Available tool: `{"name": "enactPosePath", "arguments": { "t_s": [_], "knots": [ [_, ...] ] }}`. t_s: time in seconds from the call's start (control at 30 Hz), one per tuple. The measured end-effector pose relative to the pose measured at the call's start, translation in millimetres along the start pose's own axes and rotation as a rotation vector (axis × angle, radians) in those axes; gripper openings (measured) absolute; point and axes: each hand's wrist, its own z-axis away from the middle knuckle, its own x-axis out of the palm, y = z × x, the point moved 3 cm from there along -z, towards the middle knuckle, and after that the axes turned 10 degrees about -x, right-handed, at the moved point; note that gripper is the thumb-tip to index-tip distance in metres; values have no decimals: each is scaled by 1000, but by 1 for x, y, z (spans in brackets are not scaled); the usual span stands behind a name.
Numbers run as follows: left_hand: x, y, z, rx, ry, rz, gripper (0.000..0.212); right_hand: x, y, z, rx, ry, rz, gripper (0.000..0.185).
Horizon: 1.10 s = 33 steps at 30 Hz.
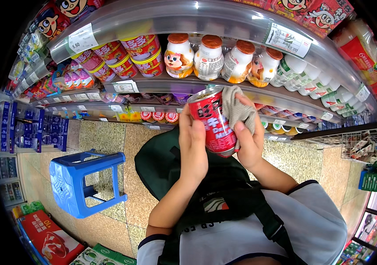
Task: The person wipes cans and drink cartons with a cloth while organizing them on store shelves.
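Observation:
A red metal drink can [216, 129] is held tilted in front of my chest. My left hand [193, 144] grips it from the left, with the thumb on its front. A grey-beige cloth [238, 107] lies bunched against the can's upper right side, and my right hand [249, 135] presses it there, its thumb near the printed front. Behind the can, a shelf holds white plastic bottles with orange caps [208, 58], red and yellow snack tubs [147, 63], and green and white bottles [310, 79].
Clear shelf edges [175, 20] with price tags curve just ahead. On the tiled floor to the left lies a blue plastic stool [66, 185], on its side. Cartons [46, 235] stand at the lower left. A wire basket [370, 145] sits at the right.

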Motion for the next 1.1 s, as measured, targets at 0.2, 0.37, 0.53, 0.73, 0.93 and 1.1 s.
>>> {"name": "enactPosePath", "arguments": {
  "t_s": [0.2, 0.37, 0.53, 0.73, 0.93, 1.1],
  "knots": [
    [4, 3, 3, -214, -96, 312, 48, 10, 3, 2, 43, 12, -93, 40],
    [1, -6, -4, -335, -172, 433, 44, 5, 16, 8, -40, -82, 96, 41],
    [0, -4, -9, -609, -101, 804, 51, 4, 14, 16, 117, 325, -321, 40],
    [0, -2, -7, -605, 23, 787, 50, 2, -8, 24, -524, -51, 445, 35],
    [2, -1, -4, -541, 50, 780, 51, 13, 0, 34, -596, -99, 722, 38],
    [-3, 3, -4, -486, 108, 730, 52, 14, 2, 40, -607, -302, 744, 36]
  ]
}}
